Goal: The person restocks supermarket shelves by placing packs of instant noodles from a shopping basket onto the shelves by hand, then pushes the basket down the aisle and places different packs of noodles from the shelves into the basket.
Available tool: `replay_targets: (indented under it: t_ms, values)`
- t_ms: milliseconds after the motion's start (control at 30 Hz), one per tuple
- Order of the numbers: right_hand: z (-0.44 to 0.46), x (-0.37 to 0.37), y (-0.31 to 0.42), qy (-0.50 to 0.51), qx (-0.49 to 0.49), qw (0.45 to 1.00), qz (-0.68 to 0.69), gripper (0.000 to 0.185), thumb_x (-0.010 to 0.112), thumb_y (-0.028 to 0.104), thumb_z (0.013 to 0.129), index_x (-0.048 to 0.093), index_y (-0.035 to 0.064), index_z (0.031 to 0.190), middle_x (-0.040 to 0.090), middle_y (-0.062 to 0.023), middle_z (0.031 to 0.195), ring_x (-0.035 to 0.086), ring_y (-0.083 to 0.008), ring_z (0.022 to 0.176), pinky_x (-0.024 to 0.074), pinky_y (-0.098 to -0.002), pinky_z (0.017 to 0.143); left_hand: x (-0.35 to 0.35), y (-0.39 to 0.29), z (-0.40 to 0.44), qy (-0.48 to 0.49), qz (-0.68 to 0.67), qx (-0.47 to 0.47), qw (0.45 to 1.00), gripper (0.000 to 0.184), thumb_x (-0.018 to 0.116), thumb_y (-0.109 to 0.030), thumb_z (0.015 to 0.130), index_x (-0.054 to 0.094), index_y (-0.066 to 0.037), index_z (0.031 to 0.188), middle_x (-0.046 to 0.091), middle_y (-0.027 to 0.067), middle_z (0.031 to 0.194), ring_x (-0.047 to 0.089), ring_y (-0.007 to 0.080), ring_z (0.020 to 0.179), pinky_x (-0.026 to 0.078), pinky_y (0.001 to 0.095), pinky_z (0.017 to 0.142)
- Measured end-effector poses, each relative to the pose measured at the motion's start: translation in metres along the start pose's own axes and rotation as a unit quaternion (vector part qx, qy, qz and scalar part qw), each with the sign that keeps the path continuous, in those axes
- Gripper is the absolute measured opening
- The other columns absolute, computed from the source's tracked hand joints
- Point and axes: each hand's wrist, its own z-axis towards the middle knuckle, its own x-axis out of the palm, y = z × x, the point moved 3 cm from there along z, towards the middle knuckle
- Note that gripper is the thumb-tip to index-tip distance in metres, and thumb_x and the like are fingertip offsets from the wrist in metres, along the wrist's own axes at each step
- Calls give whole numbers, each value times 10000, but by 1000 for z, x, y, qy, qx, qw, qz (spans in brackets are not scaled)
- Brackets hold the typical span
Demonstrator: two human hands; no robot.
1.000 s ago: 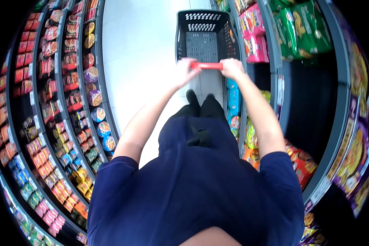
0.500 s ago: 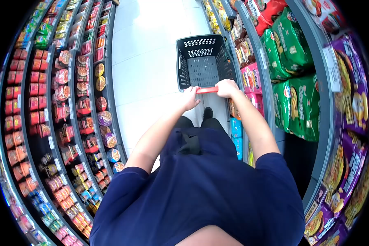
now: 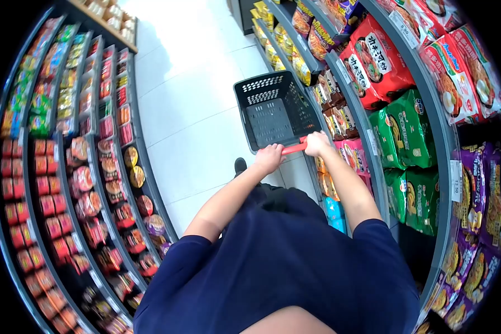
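To the left of your left hand [image 3: 269,158], pale tiled floor [image 3: 195,117] lies open as far as the left-hand shelving [image 3: 152,183], leaving you a broad way out. Your right hand [image 3: 317,143] has little outward room: the right-hand shelving [image 3: 377,175] and its pink packs [image 3: 353,156] stand just beside it. Directly ahead of both hands, the walls of the black shopping basket [image 3: 268,117] block any low forward pass; its open top lets you in from above. The red handle [image 3: 294,148] bars the gap between them.
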Motion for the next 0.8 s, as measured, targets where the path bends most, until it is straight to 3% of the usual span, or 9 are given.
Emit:
replay_targets:
  t_ms: [67,100,167,267,333,567,667,733,800]
  values:
    - [12,-9,16,5,55,998,-34,331,597,237,752,725,114,1032,649,-92,1170,526,-269,1198,188,-596,1123,-18,18,14,38,6,5,999,372,599,-364,889,523,-64,1096,622,119,992,631,309,941,533,438,762]
    - [18,-8,25,8,76,997,-33,349,605,246,755,715,118,1060,611,-84,1222,482,-268,1237,151,-634,1115,-17,33,19,19,7,23,1000,300,618,-353,868,527,-82,958,641,94,974,645,280,928,545,415,730]
    - [27,-20,38,9,117,993,-30,360,625,269,766,705,128,1087,553,-75,1293,416,-285,1291,101,-674,1112,-25,54,30,34,8,55,998,316,600,-353,883,535,-76,1020,650,113,938,654,316,879,533,440,702]
    - [48,-20,30,-51,179,982,41,324,654,242,768,713,154,1074,519,-85,1343,402,-299,1305,123,-635,1130,-24,71,57,34,19,87,995,293,615,-351,869,545,-99,1002,674,109,835,679,308,774,538,453,634]
    - [59,-35,26,-20,193,980,55,312,654,219,772,718,160,1071,495,-93,1377,385,-306,1322,140,-611,1138,-31,70,77,47,64,86,993,291,622,-363,860,568,-105,985,674,110,783,679,316,726,536,455,612]
    - [117,-88,25,12,140,990,25,340,629,197,772,698,102,1091,554,-113,1318,399,-313,1317,183,-660,1103,-73,112,123,99,31,75,992,269,597,-324,860,568,-90,988,676,120,853,676,309,796,531,461,646]
    - [155,-103,40,2,103,995,12,330,638,208,753,710,114,1061,638,-114,1199,518,-300,1222,224,-691,1061,-107,139,147,133,66,45,988,287,587,-252,821,586,-98,1064,682,115,871,676,308,802,533,460,653]
    - [174,-123,71,26,39,999,25,299,646,233,726,737,143,996,710,-94,1028,672,-285,993,329,-681,976,-144,166,155,193,112,35,974,362,604,-244,796,582,-109,1130,684,113,877,676,307,804,535,456,657]
    - [193,-136,110,8,-46,998,44,250,642,292,727,728,159,920,712,-137,907,694,-315,875,538,-471,763,-168,206,153,221,148,14,964,601,657,-215,730,528,-284,1314,692,97,866,676,307,816,540,443,667]
